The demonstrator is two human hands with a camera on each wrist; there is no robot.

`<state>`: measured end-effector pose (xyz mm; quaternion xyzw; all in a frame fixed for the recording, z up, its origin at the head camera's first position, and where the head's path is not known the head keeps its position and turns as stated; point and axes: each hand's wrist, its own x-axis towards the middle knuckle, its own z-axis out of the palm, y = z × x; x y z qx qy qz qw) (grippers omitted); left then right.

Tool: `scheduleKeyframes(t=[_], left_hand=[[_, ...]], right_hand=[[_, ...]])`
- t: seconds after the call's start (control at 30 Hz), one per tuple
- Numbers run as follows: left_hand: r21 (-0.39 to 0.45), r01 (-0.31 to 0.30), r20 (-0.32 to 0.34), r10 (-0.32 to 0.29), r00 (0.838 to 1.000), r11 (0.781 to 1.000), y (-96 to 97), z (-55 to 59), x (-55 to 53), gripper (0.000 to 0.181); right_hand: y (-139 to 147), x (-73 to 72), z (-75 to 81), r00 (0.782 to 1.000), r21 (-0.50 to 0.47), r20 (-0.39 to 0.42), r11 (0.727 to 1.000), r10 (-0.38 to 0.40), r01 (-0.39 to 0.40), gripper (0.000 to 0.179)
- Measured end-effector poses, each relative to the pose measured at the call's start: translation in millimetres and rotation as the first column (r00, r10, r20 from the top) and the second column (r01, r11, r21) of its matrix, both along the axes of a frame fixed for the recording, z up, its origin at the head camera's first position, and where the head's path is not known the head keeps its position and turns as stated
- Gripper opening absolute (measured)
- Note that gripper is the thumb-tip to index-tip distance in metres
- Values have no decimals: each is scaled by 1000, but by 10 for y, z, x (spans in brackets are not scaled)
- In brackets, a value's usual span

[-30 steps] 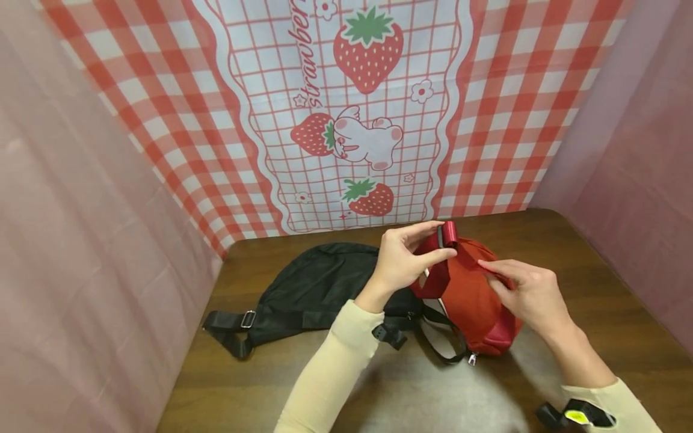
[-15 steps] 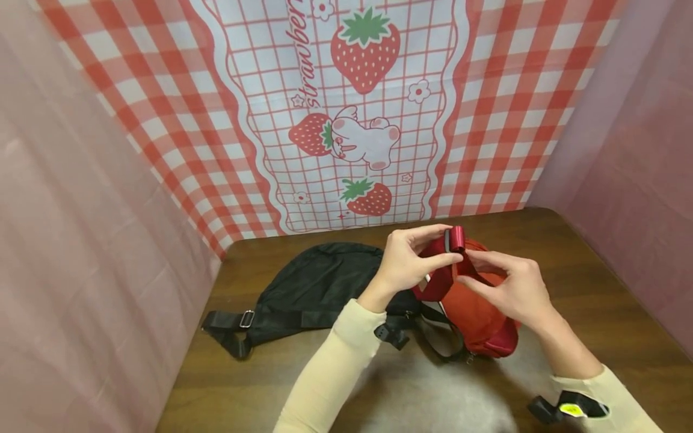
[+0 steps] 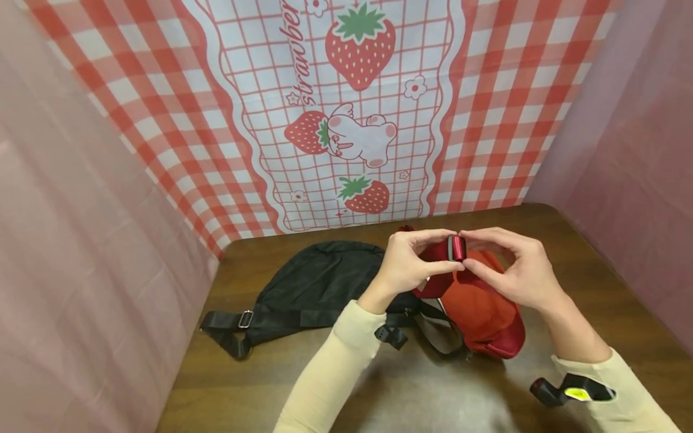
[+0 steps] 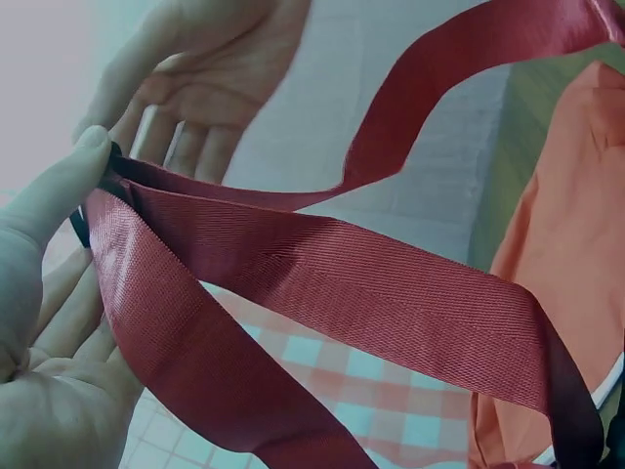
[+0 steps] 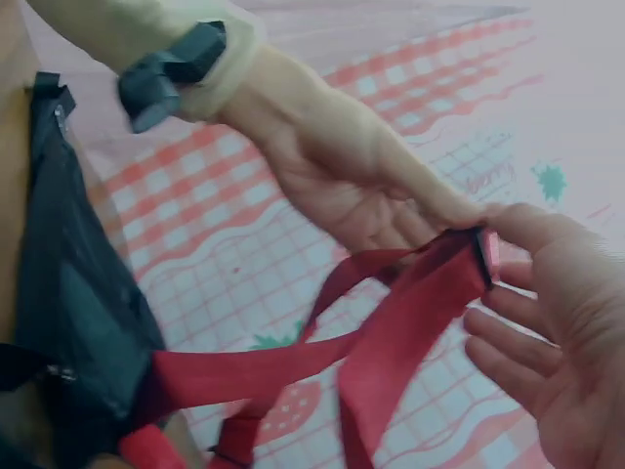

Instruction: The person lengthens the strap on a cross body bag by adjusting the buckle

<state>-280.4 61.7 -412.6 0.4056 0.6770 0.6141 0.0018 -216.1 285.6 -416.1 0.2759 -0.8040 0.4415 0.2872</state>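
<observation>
A red webbing strap belongs to the orange-red bag on the table. Raised above that bag, my left hand pinches the strap at a dark slide buckle between thumb and fingers. Facing it from the other side, my right hand has its thumb and fingertips on the edges of the short strap loop that sticks out of the buckle. In the right wrist view the buckle sits between both hands. Two lengths of strap hang from the buckle in the left wrist view.
A black bag lies flat at the left, partly behind my left forearm. Its strap ends near the table's left edge. A thin dark strap loops between the bags on the wooden table. Checked strawberry cloth hangs behind.
My right hand has left the bag's side and moved left and up to the strap loop by the buckle. My left hand keeps its hold, shifted slightly right.
</observation>
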Motion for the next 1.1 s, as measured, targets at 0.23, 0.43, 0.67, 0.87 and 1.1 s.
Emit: scheduleKeyframes(t=[0.23, 0.43, 0.67, 0.87, 1.1], left_hand=[[-90, -27, -60, 22, 998, 996, 8, -4, 34, 50], [-113, -72, -112, 59, 992, 991, 7, -25, 0, 47], [-81, -89, -100, 80, 992, 993, -13, -26, -43, 47], [-59, -23, -78, 18, 997, 998, 10, -28, -44, 47], [-102, -91, -105, 80, 991, 991, 7, -55, -60, 47]], right_hand=[[37, -18, 100, 999, 67, -9, 996, 52, -52, 61], [8, -64, 64, 997, -101, -58, 994, 44, -50, 48], [-21, -100, 86, 977, -348, 15, 918, 211, -192, 49], [-84, -94, 104, 995, -221, 71, 974, 72, -54, 48], [-117, -101, 132, 980, -434, 27, 885, 199, -167, 43]])
